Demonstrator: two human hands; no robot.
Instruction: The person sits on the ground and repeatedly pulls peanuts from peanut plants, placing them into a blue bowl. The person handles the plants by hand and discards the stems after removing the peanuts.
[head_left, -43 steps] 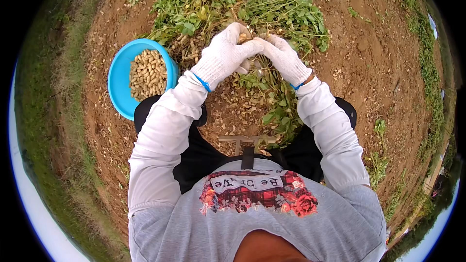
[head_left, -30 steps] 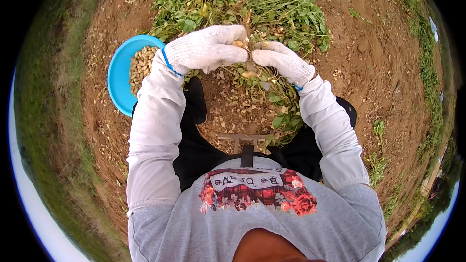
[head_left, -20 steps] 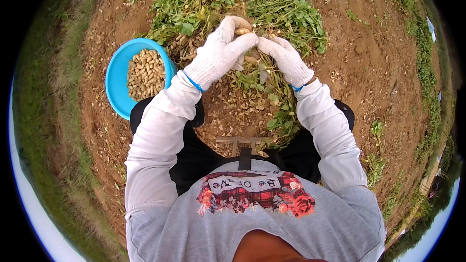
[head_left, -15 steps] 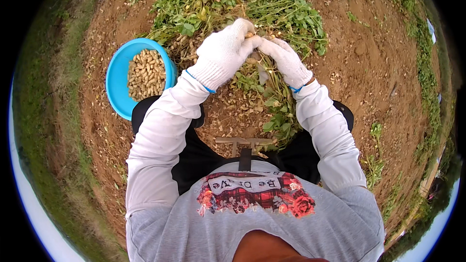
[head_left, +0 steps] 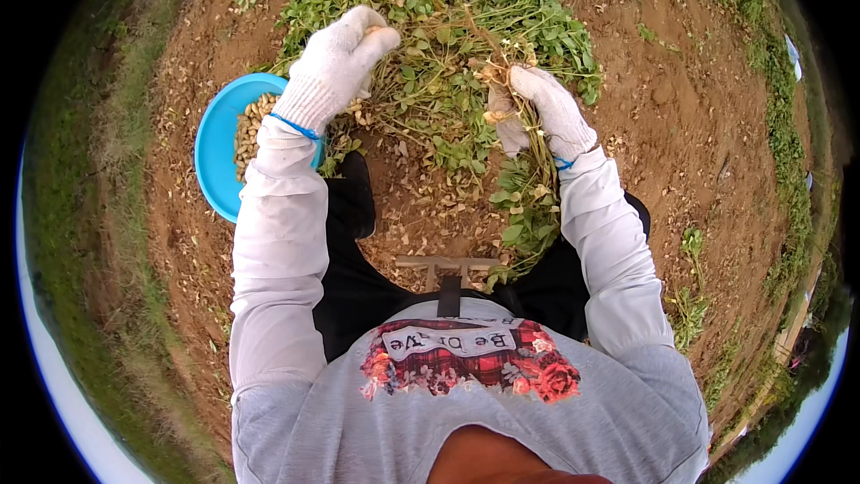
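My left hand (head_left: 333,67), in a white knitted glove, is raised above the far side of the blue bucket. Its thumb and fingers are pinched together, and a bit of tan peanut (head_left: 373,30) shows between them. My right hand (head_left: 551,112), gloved the same way, grips a peanut plant (head_left: 528,181) near its roots. The plant's leafy stems hang down toward my right knee, and a few pods cling beside my fingers. At the left stands the blue bucket (head_left: 215,166) with many picked peanuts (head_left: 247,130) in it, partly hidden by my left forearm.
Beyond my hands lies a heap of uprooted peanut plants (head_left: 430,63), with loose pods among the stems. Brown soil (head_left: 681,143) strewn with dry leaf bits surrounds it. A small wooden frame (head_left: 448,263) is between my legs. Grass (head_left: 125,170) grows along the left.
My left hand has come away from the plant, moving left and farther out toward the bucket. My right hand has shifted slightly right, still holding the plant.
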